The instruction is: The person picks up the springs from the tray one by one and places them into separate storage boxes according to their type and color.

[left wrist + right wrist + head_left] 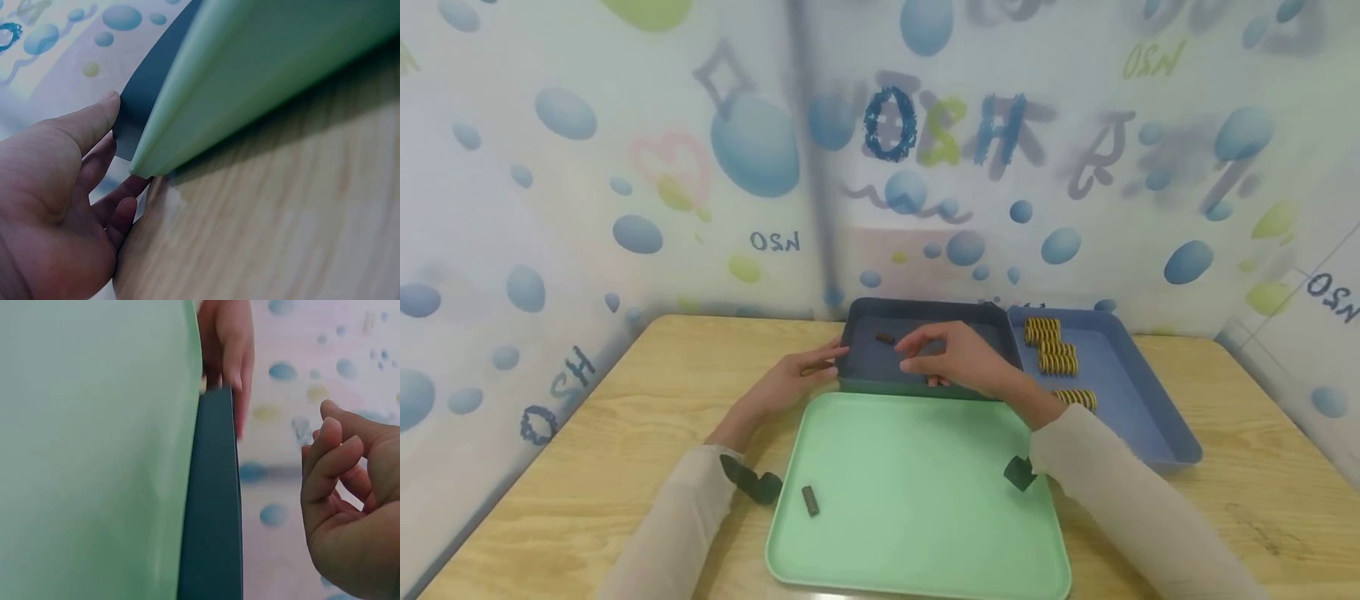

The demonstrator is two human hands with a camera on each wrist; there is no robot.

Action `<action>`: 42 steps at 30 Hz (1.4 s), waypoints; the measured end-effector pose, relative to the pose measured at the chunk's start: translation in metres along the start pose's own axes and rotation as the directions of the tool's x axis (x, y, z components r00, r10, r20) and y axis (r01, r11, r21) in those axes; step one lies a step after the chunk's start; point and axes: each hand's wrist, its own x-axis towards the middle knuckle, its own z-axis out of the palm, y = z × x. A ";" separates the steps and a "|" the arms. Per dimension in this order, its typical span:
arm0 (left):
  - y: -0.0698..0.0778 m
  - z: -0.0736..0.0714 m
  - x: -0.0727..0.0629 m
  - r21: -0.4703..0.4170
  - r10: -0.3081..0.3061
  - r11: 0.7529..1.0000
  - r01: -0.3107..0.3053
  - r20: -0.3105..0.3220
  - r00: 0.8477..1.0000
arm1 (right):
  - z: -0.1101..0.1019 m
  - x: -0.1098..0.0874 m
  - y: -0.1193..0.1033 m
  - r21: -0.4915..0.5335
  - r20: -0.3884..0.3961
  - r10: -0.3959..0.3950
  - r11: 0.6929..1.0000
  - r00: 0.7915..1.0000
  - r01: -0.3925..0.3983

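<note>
My left hand [797, 377] rests at the left wall of a dark blue tray [868, 377], fingers extended along the rim. In the left wrist view, the thumb [100, 122] lies against that wall. Over the tray's front part hovers my right hand [958, 358], thumb and index finger apart. The right wrist view shows its fingers [337, 456] loosely bent with nothing between them. A small dark ribbed piece, like a short spring [886, 338], lies in the dark tray, left of the right fingertips. Part of the tray floor is hidden by the right hand.
A pale green tray [917, 492] lies in front of the dark tray, with one small dark ribbed piece [809, 501] near its left edge. At the right, a lighter blue tray [1138, 408] holds several yellow springs [1057, 360]. A patterned wall [745, 250] rises behind the wooden table [587, 467].
</note>
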 end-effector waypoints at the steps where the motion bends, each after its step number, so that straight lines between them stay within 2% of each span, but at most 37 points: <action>1: 0.002 0.000 0.000 -0.005 -0.003 1.000 0.003 0.002 1.000 | 0.005 -0.003 -0.002 0.002 0.014 -0.010 1.000 1.000 0.010; 5: 0.003 -0.001 0.001 0.001 -0.013 1.000 0.013 0.003 1.000 | 0.025 -0.014 -0.013 0.018 0.041 -0.039 0.999 0.998 0.039; 9: -0.010 -0.001 0.004 0.032 -0.019 0.999 0.019 -0.001 1.000 | 0.043 -0.020 -0.023 0.057 0.020 -0.042 0.997 0.999 0.041; 13: -0.016 -0.001 0.004 0.047 -0.014 0.999 0.014 0.003 1.000 | 0.057 -0.023 -0.031 0.077 0.015 -0.026 0.997 1.000 0.025; 25: -0.015 -0.001 0.004 0.058 0.042 0.997 -0.042 0.004 0.999 | 0.111 -0.035 -0.036 0.031 0.164 -0.005 1.000 0.987 -0.001; 32: -0.016 -0.002 0.004 0.080 0.040 0.996 -0.040 0.000 0.999 | 0.123 -0.037 -0.037 0.070 0.203 -0.017 0.998 0.979 0.003; 39: -0.015 -0.002 0.004 0.035 0.026 0.999 -0.027 0.013 1.000 | 0.132 -0.033 -0.032 0.048 0.238 -0.015 0.999 0.971 0.004; 42: -0.015 -0.002 0.004 0.042 0.028 0.999 -0.029 0.011 1.000 | 0.134 -0.032 -0.030 0.051 0.247 -0.026 0.999 0.969 0.014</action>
